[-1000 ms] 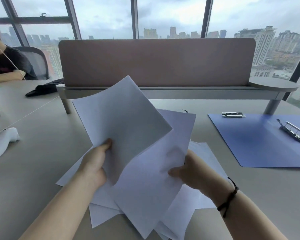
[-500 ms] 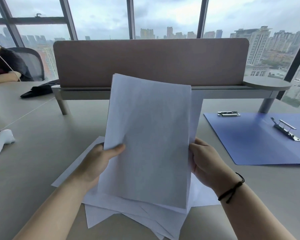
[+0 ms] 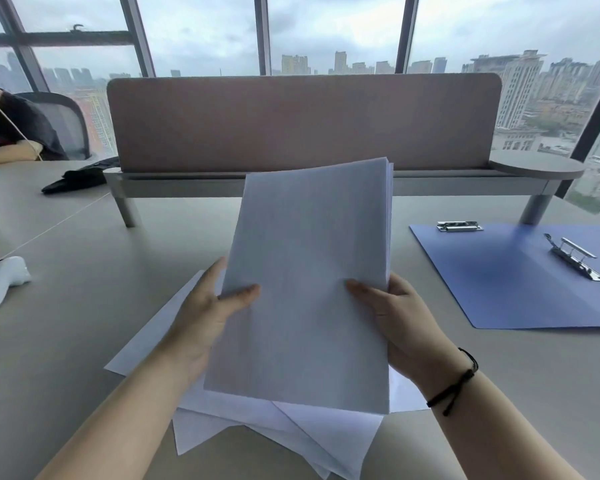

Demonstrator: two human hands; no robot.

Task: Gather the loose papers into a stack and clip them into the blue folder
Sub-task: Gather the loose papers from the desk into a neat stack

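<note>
Pinching a squared-up stack of papers (image 3: 305, 289) from both sides: left hand (image 3: 201, 317) with thumb curled over the front face near the left edge, right hand (image 3: 395, 317) doing the same on the right edge, other fingers tucked behind the sheets and out of sight. Held upright-ish, tilted back a bit, bottom edge hovering just over the mess below. Looks pretty neatly aligned along the top and right side, so the gathering part is maybe halfway there. Still plenty of loose sheets (image 3: 291, 434) fanned out crooked on the table (image 3: 66, 341) underneath, plus one sticking out to the left, so more scooping and tapping left to do. Off to the right, well apart from the pile, the blue folder (image 3: 506, 282) lying open and flat with nothing in it, its metal clip (image 3: 574, 259) on the inner face, and a second small metal clip piece (image 3: 459, 226) sitting at the far edge. Can't tell if that clip is sprung open or not. No clipping done yet, so probably the whole second half of the job still ahead.
</note>
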